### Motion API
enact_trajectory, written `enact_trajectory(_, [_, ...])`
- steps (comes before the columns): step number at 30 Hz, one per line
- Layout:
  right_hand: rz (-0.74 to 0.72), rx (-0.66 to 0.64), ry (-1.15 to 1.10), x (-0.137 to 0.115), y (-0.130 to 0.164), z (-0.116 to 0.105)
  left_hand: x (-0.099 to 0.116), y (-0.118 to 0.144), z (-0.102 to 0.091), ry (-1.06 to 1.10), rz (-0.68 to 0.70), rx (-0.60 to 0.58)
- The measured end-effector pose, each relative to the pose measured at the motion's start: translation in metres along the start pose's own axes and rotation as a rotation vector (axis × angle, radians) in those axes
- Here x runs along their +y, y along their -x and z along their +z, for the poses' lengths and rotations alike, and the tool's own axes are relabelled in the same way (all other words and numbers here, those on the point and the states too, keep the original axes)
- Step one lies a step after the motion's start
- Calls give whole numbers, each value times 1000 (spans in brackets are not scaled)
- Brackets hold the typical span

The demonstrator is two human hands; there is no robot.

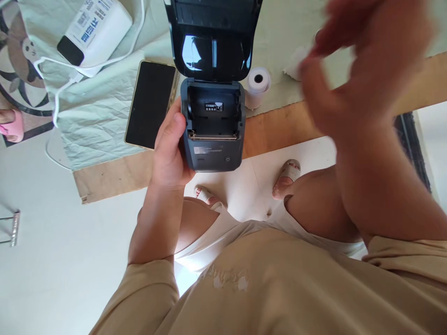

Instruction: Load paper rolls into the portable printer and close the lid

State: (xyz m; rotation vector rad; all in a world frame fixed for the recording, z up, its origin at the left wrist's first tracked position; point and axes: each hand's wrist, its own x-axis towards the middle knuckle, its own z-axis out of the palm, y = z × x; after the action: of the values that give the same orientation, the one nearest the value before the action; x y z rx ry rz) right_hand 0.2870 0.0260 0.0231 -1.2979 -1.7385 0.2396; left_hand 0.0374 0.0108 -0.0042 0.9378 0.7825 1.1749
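My left hand [172,151] is wrapped round the lower left side of a dark label printer [214,156]. The printer's glossy black lid [213,51] is flipped up, and the paper bay inside shows a small printed sticker but no roll. To the printer's right stands a white paper roll [257,88] with a dark core hole. My right hand [366,70] is raised at the upper right, smeared by motion, so I cannot tell whether its fingers hold anything. Just left of its fingertips lies a whitish crumpled piece [296,63], partly hidden.
A phone or small tablet [150,102] with a dark screen lies left of the printer. Farther left is a white device [96,35] with a white cable [115,60]. A pale green cloth [101,107] covers much of the wooden table [111,177]; its bare edge faces me.
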Motion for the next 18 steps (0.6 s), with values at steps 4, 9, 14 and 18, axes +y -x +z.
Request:
enact_trajectory(4, [-28,-328,155,-9,10,36,1,0,0,21,-10,-11])
enact_trajectory(9, [75,-346,165,-7,10,52,2,2,-1,3,-21,-2])
enact_trajectory(14, [10,-169,-54,-6,9,49,0,2,-5,30,-70,55])
enact_trajectory(18, [536,-193,-634,-3,3,50,-1,1,-8,65,-78,122])
